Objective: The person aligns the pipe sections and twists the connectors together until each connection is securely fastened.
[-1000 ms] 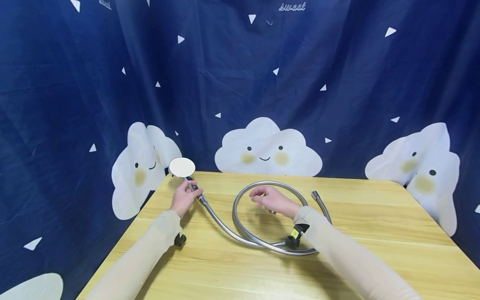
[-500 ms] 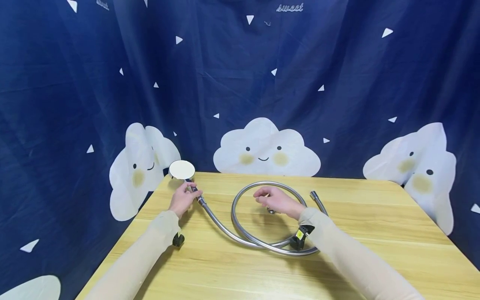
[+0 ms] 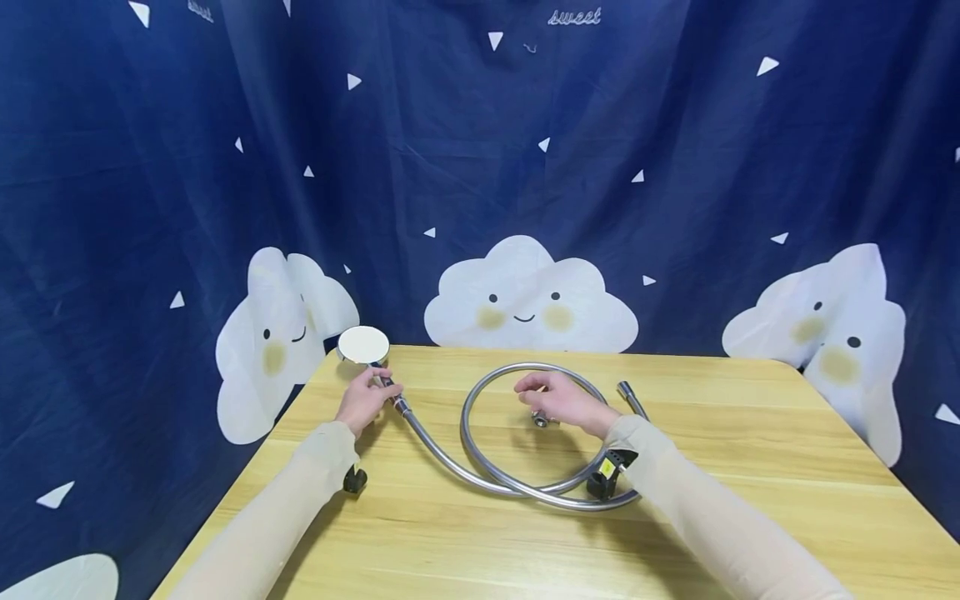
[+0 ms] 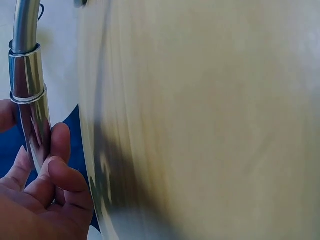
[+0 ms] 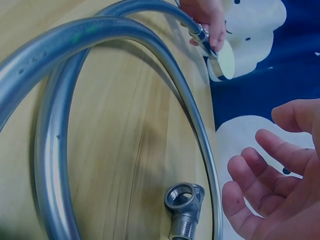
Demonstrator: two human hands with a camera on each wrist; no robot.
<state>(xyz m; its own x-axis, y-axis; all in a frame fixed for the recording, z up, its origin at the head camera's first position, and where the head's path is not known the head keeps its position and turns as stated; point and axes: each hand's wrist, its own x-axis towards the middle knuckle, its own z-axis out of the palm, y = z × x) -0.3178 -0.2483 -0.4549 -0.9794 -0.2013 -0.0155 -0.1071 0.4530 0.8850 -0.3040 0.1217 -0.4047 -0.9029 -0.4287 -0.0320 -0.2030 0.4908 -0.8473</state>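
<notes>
My left hand point(image 3: 363, 400) holds the chrome handle of a shower head point(image 3: 363, 345) at the table's far left, its pale round face turned up toward me. In the left wrist view the thumb and fingers curl round the shiny handle point(image 4: 31, 110). From that handle a metal shower hose point(image 3: 457, 472) runs right and makes a loop. My right hand point(image 3: 566, 402) hovers above the loop, fingers loosely bent and holding nothing. Just below it lies a small metal threaded fitting point(image 5: 184, 205) with a round opening, apart from the hand and partly hidden by it in the head view.
The hose's free end point(image 3: 626, 390) points up and away, right of the right hand. A wooden table point(image 3: 450, 550) lies under everything. Behind it hangs a dark blue curtain point(image 3: 420, 192) with clouds and triangles. Black wrist cameras sit under both wrists.
My right hand has drifted slightly right, leaving more of the metal fitting showing. The shower head has dropped a little in my left hand. The hose loop stays put.
</notes>
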